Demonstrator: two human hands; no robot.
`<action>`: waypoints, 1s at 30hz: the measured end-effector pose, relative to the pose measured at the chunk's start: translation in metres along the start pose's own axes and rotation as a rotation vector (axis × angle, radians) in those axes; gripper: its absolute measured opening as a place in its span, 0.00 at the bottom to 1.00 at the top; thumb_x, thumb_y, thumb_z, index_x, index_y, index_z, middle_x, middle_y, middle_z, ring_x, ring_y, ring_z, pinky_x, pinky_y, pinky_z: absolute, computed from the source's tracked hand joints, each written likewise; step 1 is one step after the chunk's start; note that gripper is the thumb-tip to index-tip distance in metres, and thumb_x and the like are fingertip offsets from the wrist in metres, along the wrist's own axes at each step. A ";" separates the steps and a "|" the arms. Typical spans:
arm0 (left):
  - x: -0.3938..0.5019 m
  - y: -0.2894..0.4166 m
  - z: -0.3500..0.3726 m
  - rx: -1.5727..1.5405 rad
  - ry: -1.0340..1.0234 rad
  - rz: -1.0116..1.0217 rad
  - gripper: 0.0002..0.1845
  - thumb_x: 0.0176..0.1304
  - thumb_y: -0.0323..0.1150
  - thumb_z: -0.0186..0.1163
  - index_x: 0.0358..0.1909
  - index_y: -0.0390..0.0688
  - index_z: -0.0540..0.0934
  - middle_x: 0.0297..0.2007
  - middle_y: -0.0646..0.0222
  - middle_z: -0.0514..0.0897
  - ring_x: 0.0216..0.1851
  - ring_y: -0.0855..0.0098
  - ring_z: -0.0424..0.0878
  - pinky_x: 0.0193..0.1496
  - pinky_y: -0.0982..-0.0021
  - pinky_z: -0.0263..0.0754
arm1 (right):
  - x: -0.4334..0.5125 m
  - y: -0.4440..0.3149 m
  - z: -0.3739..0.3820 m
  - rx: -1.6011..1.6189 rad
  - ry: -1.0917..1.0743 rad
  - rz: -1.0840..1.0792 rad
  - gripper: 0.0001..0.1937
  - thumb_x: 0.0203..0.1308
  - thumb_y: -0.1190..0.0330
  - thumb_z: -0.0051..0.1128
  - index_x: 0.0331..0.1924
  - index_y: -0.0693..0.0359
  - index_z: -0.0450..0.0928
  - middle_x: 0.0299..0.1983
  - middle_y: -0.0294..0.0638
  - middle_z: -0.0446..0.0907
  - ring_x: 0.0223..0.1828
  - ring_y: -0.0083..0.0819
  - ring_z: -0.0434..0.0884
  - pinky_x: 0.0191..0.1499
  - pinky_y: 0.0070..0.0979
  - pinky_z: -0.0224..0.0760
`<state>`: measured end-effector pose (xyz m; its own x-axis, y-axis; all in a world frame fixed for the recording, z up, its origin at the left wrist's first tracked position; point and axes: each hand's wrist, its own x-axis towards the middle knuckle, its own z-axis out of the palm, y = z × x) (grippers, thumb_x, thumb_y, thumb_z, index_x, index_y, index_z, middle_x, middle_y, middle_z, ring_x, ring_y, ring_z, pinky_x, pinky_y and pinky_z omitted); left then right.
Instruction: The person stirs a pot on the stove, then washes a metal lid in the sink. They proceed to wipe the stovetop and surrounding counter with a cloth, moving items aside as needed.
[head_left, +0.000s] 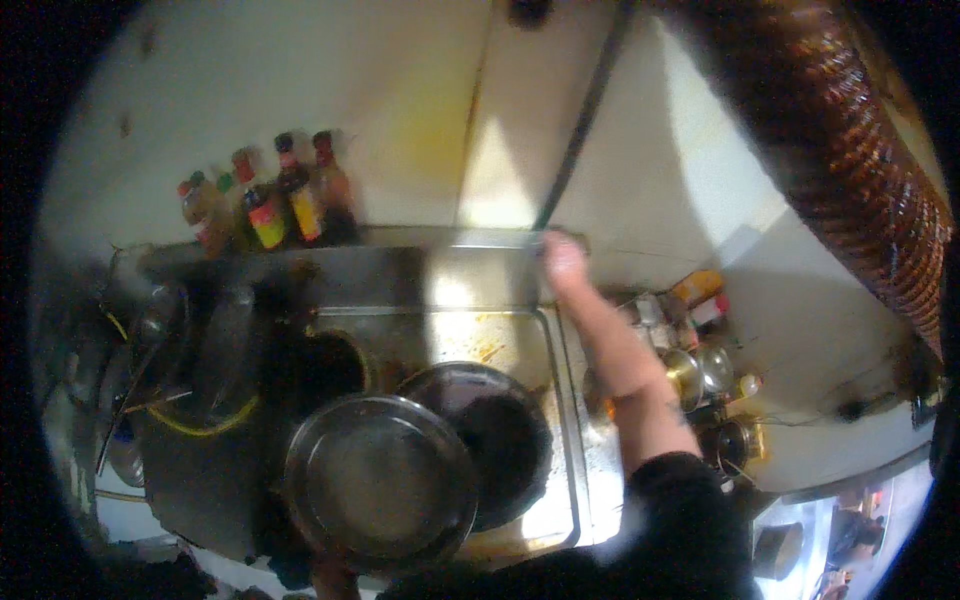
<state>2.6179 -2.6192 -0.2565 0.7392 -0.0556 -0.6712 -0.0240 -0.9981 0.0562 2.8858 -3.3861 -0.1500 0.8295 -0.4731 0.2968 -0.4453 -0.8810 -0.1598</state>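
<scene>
A round, shallow metal pan (382, 480) with a shiny rim is tilted before me. At its lower left rim is my left hand (334, 576), dark and partly hidden by the pan, gripping it. Behind and to the right of it sits a dark round pan (504, 439), partly covered. It stands over a wet stainless-steel sink counter (559, 360) with orange-brown stains. My right arm stretches to the back ledge (495, 238), where my right hand (564, 259) is blurred. Its fingers and anything in them cannot be made out.
Several sauce bottles (300, 191) stand along the back ledge at left. Jars and packets (694, 352) crowd the right side. A large brown ribbed form, like a flexible duct (840, 142), hangs at upper right. Yellow hose (210, 427) curves at left in shadow.
</scene>
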 end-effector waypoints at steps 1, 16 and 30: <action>-0.007 0.007 0.004 -0.227 0.120 0.135 0.21 0.75 0.39 0.55 0.64 0.41 0.76 0.52 0.54 0.81 0.50 0.55 0.79 0.52 0.54 0.77 | -0.008 -0.017 -0.001 0.028 0.081 -0.219 0.17 0.63 0.71 0.54 0.55 0.58 0.83 0.54 0.51 0.85 0.55 0.51 0.84 0.59 0.46 0.78; -0.022 0.089 -0.025 -0.626 0.390 0.436 0.19 0.77 0.42 0.57 0.58 0.40 0.83 0.34 0.56 0.80 0.31 0.56 0.72 0.34 0.50 0.67 | 0.131 0.006 -0.223 0.433 0.800 -0.421 0.16 0.67 0.73 0.51 0.57 0.59 0.81 0.51 0.51 0.85 0.56 0.53 0.80 0.61 0.44 0.74; 0.019 0.138 -0.100 -0.628 0.360 0.336 0.19 0.76 0.42 0.57 0.59 0.40 0.81 0.38 0.55 0.80 0.35 0.56 0.73 0.37 0.51 0.68 | 0.236 -0.041 -0.289 0.132 1.182 -0.516 0.22 0.60 0.70 0.60 0.60 0.57 0.80 0.55 0.53 0.83 0.57 0.55 0.80 0.62 0.51 0.73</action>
<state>2.6964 -2.7550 -0.1876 0.9341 -0.2328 -0.2705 0.0199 -0.7227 0.6908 3.0028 -3.4616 0.1991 0.0658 0.1455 0.9872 -0.0730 -0.9860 0.1502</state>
